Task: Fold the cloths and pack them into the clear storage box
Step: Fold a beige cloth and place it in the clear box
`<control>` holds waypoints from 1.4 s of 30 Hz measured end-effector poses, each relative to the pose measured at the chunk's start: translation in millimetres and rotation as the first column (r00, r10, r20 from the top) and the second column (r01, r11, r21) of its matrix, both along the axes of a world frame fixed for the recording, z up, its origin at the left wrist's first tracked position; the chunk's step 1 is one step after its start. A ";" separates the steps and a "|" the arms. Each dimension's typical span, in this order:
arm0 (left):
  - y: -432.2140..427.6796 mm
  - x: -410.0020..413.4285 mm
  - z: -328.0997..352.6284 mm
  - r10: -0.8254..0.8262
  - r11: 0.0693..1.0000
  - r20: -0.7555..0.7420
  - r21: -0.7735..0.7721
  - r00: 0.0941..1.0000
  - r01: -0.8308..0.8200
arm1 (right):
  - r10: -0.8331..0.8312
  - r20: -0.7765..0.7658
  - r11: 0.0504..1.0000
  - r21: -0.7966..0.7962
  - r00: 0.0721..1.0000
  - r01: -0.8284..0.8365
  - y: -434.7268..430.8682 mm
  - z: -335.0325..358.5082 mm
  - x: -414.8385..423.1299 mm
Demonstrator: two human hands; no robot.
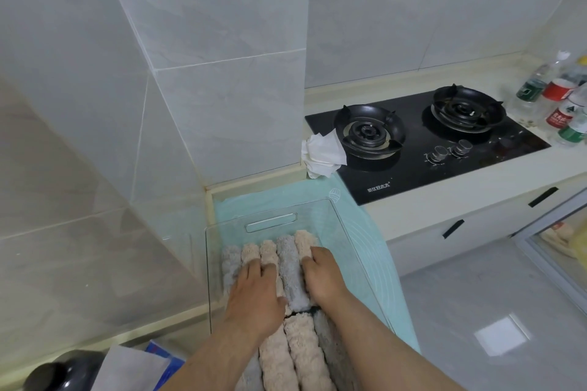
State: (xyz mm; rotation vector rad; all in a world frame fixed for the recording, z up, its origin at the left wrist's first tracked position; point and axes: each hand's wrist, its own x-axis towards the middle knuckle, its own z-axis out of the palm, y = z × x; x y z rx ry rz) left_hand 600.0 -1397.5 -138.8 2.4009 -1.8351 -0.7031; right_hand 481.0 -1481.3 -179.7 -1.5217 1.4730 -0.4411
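Note:
A clear storage box point(273, 212) stands on a mint-green mat point(359, 219) on the counter. Inside it lie several rolled fluffy cloths in peach and grey, in a far row point(287, 251) and a near row point(301, 346). My left hand point(254, 292) lies palm down on the far row, its fingertips sunk between the peach rolls. My right hand point(320, 273) is at the row's right end, fingers pushed down beside the last peach roll point(304, 240). Whether either hand grips a roll is hidden by the cloth.
A black two-burner gas hob point(425, 136) sits to the right, with crumpled white paper point(320, 152) at its left edge. Several plastic bottles point(559, 98) stand at the far right. Tiled wall rises on the left. A dark round object point(60, 371) and bag lie bottom left.

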 end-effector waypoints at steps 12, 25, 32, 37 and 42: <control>4.2 2.8 8.9 -0.020 0.999 -0.024 -0.048 0.999 0.019 | 0.184 -0.342 0.972 -0.074 0.921 -0.222 -5.9 36.3 6.2; 19.3 22.8 105.6 0.121 0.817 -0.799 -0.257 0.589 -0.516 | -0.007 0.262 0.989 -0.138 0.965 0.045 4.2 160.7 -28.4; 46.7 17.8 126.9 0.108 0.640 -0.933 -0.199 0.343 -0.742 | 0.102 0.498 0.991 -0.125 0.861 -0.045 17.1 202.3 -42.8; 76.5 -16.1 133.4 0.129 0.429 -0.932 -0.254 0.338 -0.867 | 0.301 0.501 0.953 -0.175 0.811 -0.246 23.6 204.1 -69.0; 120.7 -87.7 144.9 0.119 0.237 -0.939 -0.288 0.322 -0.928 | 0.601 0.389 0.799 -0.253 0.698 -0.546 46.6 205.0 -115.6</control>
